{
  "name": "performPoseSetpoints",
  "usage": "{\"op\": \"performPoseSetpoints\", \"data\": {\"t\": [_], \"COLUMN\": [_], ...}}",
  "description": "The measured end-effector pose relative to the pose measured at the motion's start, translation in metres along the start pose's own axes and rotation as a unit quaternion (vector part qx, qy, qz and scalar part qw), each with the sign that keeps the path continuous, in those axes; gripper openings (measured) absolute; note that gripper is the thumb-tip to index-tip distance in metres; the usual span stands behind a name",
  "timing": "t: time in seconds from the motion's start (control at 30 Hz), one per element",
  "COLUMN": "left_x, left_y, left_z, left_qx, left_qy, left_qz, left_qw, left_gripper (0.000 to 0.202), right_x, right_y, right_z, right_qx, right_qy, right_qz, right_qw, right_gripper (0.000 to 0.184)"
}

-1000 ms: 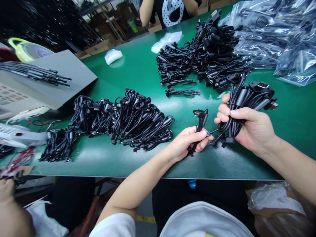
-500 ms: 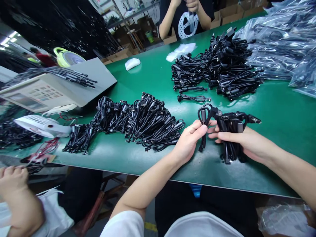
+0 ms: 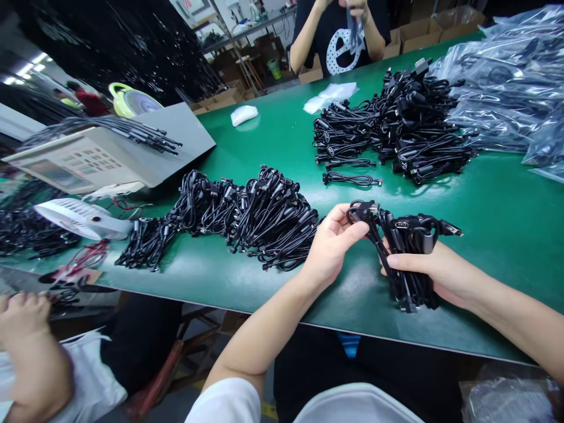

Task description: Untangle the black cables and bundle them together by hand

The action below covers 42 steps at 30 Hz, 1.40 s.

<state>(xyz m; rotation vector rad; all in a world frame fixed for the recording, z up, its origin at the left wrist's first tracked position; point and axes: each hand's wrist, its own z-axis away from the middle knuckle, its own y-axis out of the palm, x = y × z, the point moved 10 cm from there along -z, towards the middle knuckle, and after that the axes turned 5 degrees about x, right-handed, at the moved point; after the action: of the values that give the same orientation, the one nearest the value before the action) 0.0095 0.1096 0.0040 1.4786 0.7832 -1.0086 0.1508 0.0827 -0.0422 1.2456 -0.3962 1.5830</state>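
My right hand (image 3: pixel 434 267) is wrapped round a bunch of black USB cables (image 3: pixel 409 282), its thumb across the front and most fingers hidden behind. Connectors stick out at the top and bottom of the bunch. To its left, my left hand (image 3: pixel 335 241) pinches one folded black USB cable (image 3: pixel 368 212) near its connector end. The lower part of that cable reaches against the bunch, by my right thumb. Just left of my left hand lies a long heap of black cables (image 3: pixel 273 217) on the green table (image 3: pixel 273 288).
Another cable pile (image 3: pixel 409 117) lies farther back, beside clear bags of cables (image 3: pixel 497 100). A grey machine (image 3: pixel 176 135) and a white fan (image 3: pixel 79 218) stand at the left. A co-worker's hands (image 3: pixel 359 9) hold something across the table; another person's arm (image 3: pixel 35 352) is at lower left.
The single cable in my left hand has moved right and now meets the bunch in my right hand. My right thumb now lies over its lower part. The view has shifted slightly.
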Motion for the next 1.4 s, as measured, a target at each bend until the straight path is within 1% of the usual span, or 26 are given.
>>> {"op": "performPoseSetpoints", "data": {"t": [0.2,0.43,0.57,0.73,0.83,0.93,1.0,1.07,1.13,1.17,1.23,1.3,1.33,1.4], "left_x": [0.000,0.001,0.006,0.009,0.013,0.021,0.022,0.020,0.024,0.028,0.037,0.045,0.048,0.054], "left_y": [-0.009,-0.006,-0.007,-0.009,-0.006,0.005,0.011,0.013,0.016,0.018,0.026,0.035,0.038,0.038], "left_z": [-0.002,-0.002,-0.003,-0.005,-0.005,-0.002,0.000,0.001,0.004,0.006,0.012,0.018,0.021,0.023], "left_qx": [-0.033,-0.021,-0.018,-0.009,0.005,0.049,0.067,0.065,0.069,0.080,0.122,0.173,0.189,0.194], "left_qy": [-0.013,-0.030,-0.041,-0.045,-0.061,-0.088,-0.076,-0.061,-0.085,-0.109,-0.154,-0.187,-0.198,-0.206], "left_qz": [0.002,0.002,0.006,0.000,-0.005,-0.017,-0.029,-0.042,-0.056,-0.061,-0.069,-0.076,-0.081,-0.095], "left_qw": [0.999,0.999,0.999,0.999,0.998,0.995,0.994,0.995,0.992,0.989,0.978,0.964,0.958,0.954], "left_gripper": [0.033,0.036,0.035,0.036,0.037,0.036,0.034,0.034,0.034,0.034,0.035,0.038,0.039,0.038], "right_x": [-0.005,-0.003,0.000,0.002,0.004,0.010,0.012,0.016,0.023,0.027,0.036,0.046,0.052,0.061], "right_y": [-0.003,-0.002,-0.002,-0.003,0.000,0.000,0.000,-0.002,-0.008,-0.012,-0.023,-0.036,-0.043,-0.054], "right_z": [-0.003,-0.003,-0.001,0.000,-0.003,-0.006,-0.007,-0.007,-0.004,-0.002,0.003,0.009,0.013,0.019], "right_qx": [0.002,-0.001,-0.006,-0.012,0.009,0.014,0.008,-0.008,-0.036,-0.053,-0.089,-0.129,-0.148,-0.177], "right_qy": [0.015,0.008,-0.004,-0.009,-0.016,-0.050,-0.069,-0.085,-0.107,-0.116,-0.128,-0.145,-0.160,-0.187], "right_qz": [-0.023,-0.023,-0.015,-0.009,-0.011,0.000,0.000,-0.013,-0.033,-0.047,-0.075,-0.098,-0.107,-0.118], "right_qw": [1.000,1.000,1.000,1.000,1.000,0.999,0.998,0.996,0.993,0.991,0.985,0.976,0.970,0.959], "right_gripper": [0.038,0.035,0.032,0.034,0.029,0.025,0.026,0.027,0.030,0.032,0.032,0.030,0.028,0.025]}}
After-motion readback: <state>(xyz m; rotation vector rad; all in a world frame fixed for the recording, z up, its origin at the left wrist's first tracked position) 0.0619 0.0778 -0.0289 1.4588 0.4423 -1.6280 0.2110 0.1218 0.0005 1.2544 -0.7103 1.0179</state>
